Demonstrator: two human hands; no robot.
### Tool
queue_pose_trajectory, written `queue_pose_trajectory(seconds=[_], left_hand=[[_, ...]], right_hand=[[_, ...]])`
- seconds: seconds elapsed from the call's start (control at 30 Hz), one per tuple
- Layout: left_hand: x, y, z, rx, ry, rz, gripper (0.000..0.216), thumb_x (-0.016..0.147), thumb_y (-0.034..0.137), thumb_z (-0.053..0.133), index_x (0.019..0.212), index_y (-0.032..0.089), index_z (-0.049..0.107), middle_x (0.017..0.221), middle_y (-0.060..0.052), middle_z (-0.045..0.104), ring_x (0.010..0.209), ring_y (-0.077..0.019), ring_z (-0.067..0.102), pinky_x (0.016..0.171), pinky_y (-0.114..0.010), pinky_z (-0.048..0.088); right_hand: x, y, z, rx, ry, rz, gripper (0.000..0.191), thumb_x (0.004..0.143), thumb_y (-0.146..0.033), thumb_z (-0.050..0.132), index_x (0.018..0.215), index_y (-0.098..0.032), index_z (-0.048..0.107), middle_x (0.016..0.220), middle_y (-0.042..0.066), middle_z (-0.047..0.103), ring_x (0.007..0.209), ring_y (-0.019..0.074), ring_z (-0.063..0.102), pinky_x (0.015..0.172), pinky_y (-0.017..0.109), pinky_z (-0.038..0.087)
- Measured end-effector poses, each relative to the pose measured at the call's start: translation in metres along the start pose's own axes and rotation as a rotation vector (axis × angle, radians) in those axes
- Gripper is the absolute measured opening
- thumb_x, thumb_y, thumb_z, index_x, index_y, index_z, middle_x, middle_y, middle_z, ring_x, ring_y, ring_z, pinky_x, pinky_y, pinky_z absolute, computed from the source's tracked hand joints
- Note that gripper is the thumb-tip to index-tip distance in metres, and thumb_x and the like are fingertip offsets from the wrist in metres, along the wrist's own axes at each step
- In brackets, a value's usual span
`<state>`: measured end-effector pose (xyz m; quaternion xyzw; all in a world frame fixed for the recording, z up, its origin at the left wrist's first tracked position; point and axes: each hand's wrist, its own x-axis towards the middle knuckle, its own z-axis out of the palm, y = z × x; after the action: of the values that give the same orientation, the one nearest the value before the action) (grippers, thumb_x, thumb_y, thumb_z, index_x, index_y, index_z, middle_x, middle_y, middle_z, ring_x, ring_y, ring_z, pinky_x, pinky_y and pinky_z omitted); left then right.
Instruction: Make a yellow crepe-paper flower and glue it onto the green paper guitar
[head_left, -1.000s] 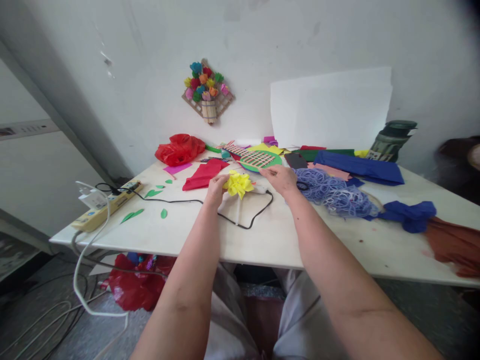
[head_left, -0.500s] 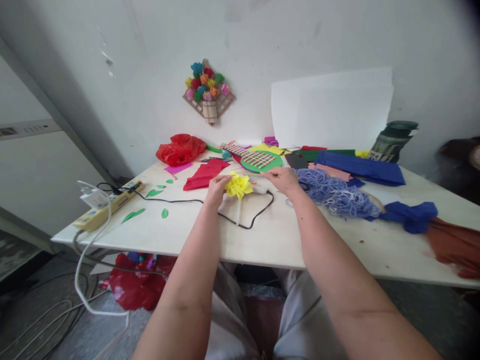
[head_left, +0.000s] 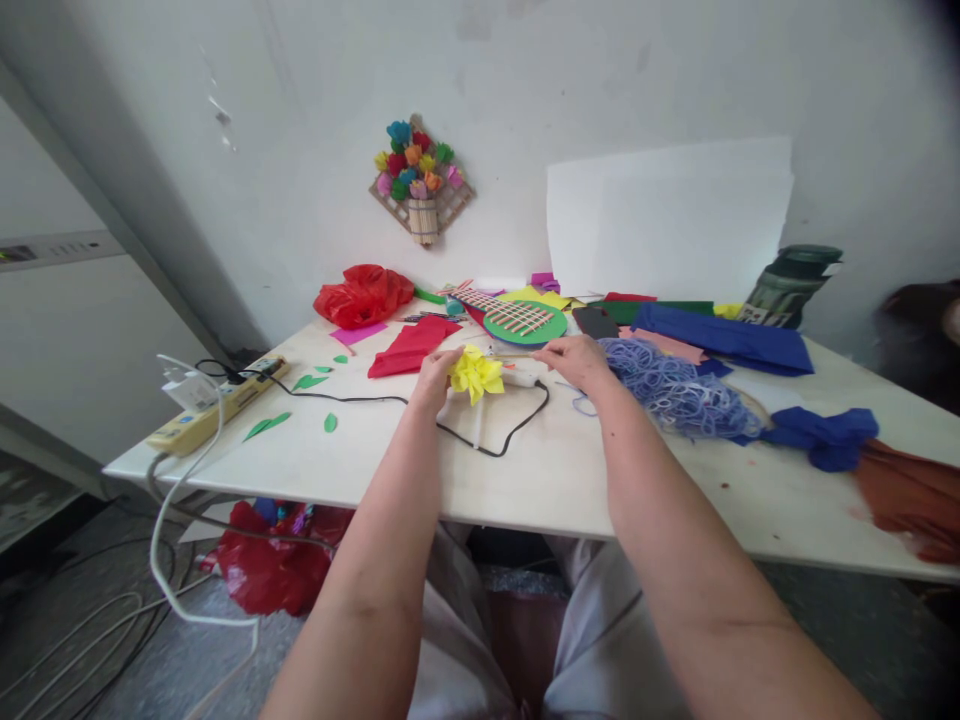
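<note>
Currently, the person's 2 hands are above the middle of the white table [head_left: 525, 500], just apart. The left hand [head_left: 436, 380] has its fingers closed on the left edge of a yellow paper flower [head_left: 476, 374], which faces up between the hands. On the other side, the right hand [head_left: 576, 358] pinches a thin stick [head_left: 516, 356] between its fingertips; the stick points toward the flower, and I cannot tell whether the 2 touch. Just right of the flower lies a white tool [head_left: 519, 375], partly hidden, with a black cord [head_left: 546, 397] looping in front of it. Behind the stick rests a green disc [head_left: 551, 325] with a lattice of sticks on it. Tangled blue yarn [head_left: 667, 385] lies beside the right hand, and a red folded sheet [head_left: 411, 347] is behind the left hand. Green leaf-shaped pieces [head_left: 268, 427] are scattered farther left.
</note>
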<state>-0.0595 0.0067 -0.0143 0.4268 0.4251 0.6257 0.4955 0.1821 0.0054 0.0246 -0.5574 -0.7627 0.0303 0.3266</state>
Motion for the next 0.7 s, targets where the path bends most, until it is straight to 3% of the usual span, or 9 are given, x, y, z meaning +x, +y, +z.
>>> queue_pose_trajectory(seconds=[0.4, 0.7], left_hand=[[-0.005, 0.003, 0.005, -0.075, -0.146, -0.139, 0.025, 0.055, 0.038, 0.064, 0.068, 0.016, 0.063, 0.065, -0.005, 0.066, 0.067, -0.0199, 0.063, 0.053, -0.026, 0.044], [-0.006, 0.005, 0.007, -0.07, -0.16, -0.215, 0.028, 0.059, 0.043, 0.062, 0.067, 0.017, 0.063, 0.065, -0.008, 0.066, 0.075, -0.0246, 0.065, 0.054, -0.029, 0.045]], right_hand=[[-0.003, -0.013, 0.001, -0.004, -0.122, -0.021, 0.028, 0.082, -0.04, 0.055, 0.069, -0.021, 0.071, 0.063, -0.001, 0.067, 0.056, 0.0117, 0.053, 0.054, 0.024, 0.029], [-0.004, -0.017, 0.009, 0.061, -0.158, -0.104, 0.024, 0.084, -0.039, 0.055, 0.094, -0.023, 0.069, 0.069, -0.001, 0.068, 0.062, 0.0136, 0.056, 0.056, 0.024, 0.031]])
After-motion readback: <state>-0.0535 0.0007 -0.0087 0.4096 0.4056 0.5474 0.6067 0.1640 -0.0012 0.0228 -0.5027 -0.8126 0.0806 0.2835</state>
